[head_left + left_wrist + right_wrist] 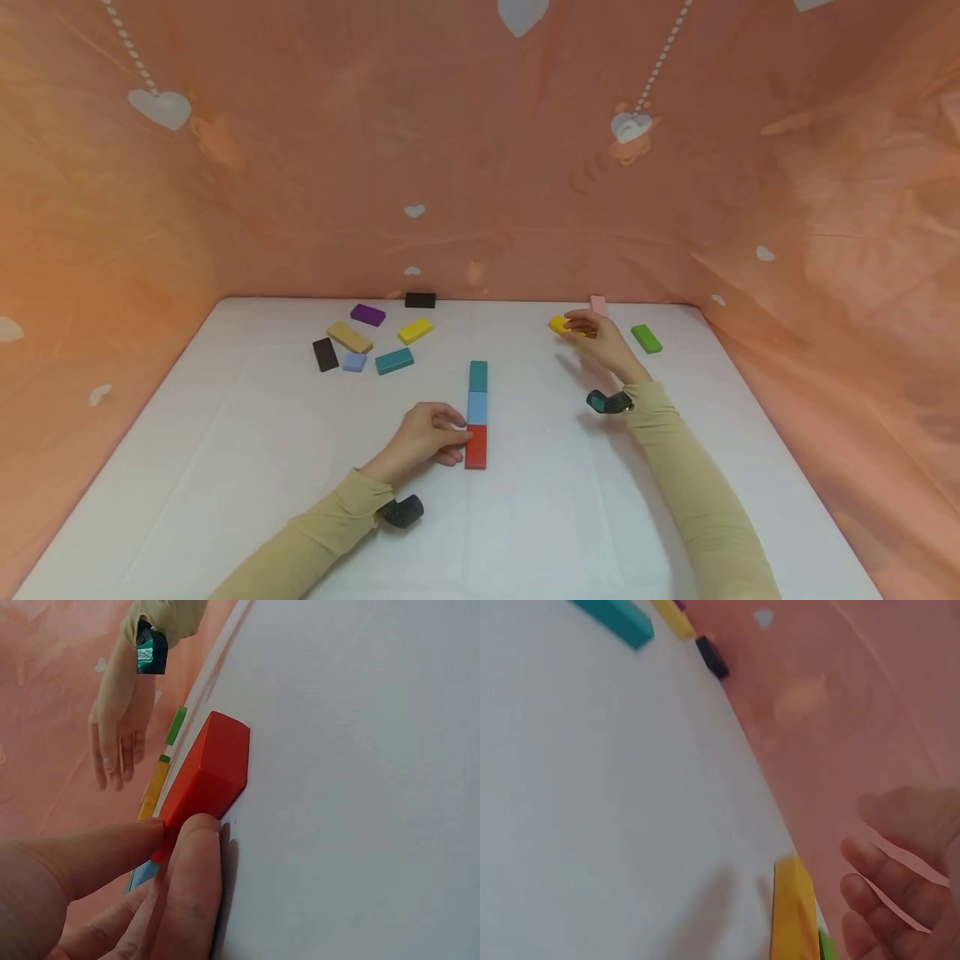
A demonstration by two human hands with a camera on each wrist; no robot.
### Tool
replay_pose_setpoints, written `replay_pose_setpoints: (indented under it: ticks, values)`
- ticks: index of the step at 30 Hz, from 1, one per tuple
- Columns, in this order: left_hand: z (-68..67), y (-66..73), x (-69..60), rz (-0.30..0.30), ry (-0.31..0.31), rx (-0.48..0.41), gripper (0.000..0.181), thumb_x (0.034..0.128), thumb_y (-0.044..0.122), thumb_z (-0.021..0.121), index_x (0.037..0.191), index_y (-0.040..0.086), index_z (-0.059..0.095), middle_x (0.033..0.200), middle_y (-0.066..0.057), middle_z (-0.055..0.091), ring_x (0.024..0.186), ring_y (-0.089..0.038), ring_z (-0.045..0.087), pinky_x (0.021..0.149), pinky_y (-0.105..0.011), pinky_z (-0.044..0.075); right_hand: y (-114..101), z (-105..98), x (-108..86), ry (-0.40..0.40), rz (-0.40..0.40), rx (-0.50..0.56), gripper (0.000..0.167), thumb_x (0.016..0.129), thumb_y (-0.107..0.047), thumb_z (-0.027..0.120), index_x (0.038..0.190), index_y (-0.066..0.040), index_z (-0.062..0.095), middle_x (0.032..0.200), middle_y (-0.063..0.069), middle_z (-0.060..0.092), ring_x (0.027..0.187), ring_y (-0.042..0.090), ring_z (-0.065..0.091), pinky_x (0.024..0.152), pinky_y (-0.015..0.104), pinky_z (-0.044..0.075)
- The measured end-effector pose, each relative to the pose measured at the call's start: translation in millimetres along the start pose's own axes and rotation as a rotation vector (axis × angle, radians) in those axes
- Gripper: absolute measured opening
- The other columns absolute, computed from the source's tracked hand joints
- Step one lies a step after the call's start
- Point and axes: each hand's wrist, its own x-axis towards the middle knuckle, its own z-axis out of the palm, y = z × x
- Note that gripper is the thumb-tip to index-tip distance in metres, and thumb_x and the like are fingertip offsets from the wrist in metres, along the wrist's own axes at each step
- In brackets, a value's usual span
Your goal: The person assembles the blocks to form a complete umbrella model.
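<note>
My left hand (423,433) is at the left side of a red block (476,454). Its thumb and a finger pinch the block's edge in the left wrist view. The red block forms the near end of a straight row, with a light blue block (477,408) behind it and a teal block (478,376) at the far end. Over a yellow block (557,324) hovers my right hand (600,337), its fingers loosely bent and holding nothing. In the right wrist view that yellow block (793,919) lies apart from the fingers.
A pink block (597,304) and a green block (647,339) lie near the right hand. Several loose blocks, among them purple (368,315), tan (349,337) and black (326,355), are scattered at the back left. An orange cloth wall (450,167) rises behind the white table (300,450).
</note>
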Motion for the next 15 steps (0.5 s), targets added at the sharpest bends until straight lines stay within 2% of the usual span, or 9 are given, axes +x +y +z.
replay_pose_setpoints:
  ticks: [5, 8, 13, 15]
  values:
    - [-0.9, -0.3, -0.1, -0.002, 0.002, 0.002, 0.029, 0.0838, 0.015, 0.075, 0.104, -0.001, 0.061, 0.075, -0.010, 0.066, 0.058, -0.021, 0.065, 0.059, -0.031, 0.057, 9.1, -9.2, -5.1, 0.020, 0.029, -0.031, 0.035, 0.090, 0.005, 0.060, 0.123, 0.014, 0.051, 0.116, 0.036, 0.055, 0.107, 0.044, 0.053, 0.093, 0.042, 0.045]
    - [-1.8, -0.5, 0.4, -0.002, -0.003, -0.004, 0.028, 0.0836, 0.014, 0.075, 0.103, -0.002, 0.061, 0.074, -0.010, 0.066, 0.057, -0.021, 0.065, 0.058, -0.032, 0.057, 15.4, -9.9, -6.5, 0.025, 0.073, -0.013, 0.036, 0.091, 0.005, 0.060, 0.124, 0.014, 0.050, 0.119, 0.034, 0.054, 0.110, 0.043, 0.051, 0.096, 0.043, 0.043]
    - [-2.2, -0.4, 0.5, -0.008, -0.015, -0.013, 0.028, 0.0836, 0.013, 0.075, 0.103, -0.002, 0.061, 0.073, -0.010, 0.066, 0.057, -0.020, 0.065, 0.058, -0.032, 0.057, 51.4, -7.7, 0.8, 0.063, 0.134, 0.022, 0.040, 0.090, 0.001, 0.063, 0.128, 0.008, 0.051, 0.125, 0.025, 0.054, 0.116, 0.037, 0.047, 0.103, 0.046, 0.037]
    - [-2.1, -0.4, 0.3, -0.010, -0.016, -0.014, 0.029, 0.0837, 0.013, 0.075, 0.104, -0.002, 0.061, 0.074, -0.011, 0.066, 0.057, -0.020, 0.065, 0.058, -0.032, 0.057, 63.3, -7.1, 3.7, 0.078, 0.135, 0.007, 0.039, 0.089, 0.000, 0.064, 0.127, 0.006, 0.053, 0.125, 0.022, 0.054, 0.115, 0.034, 0.048, 0.103, 0.044, 0.038]
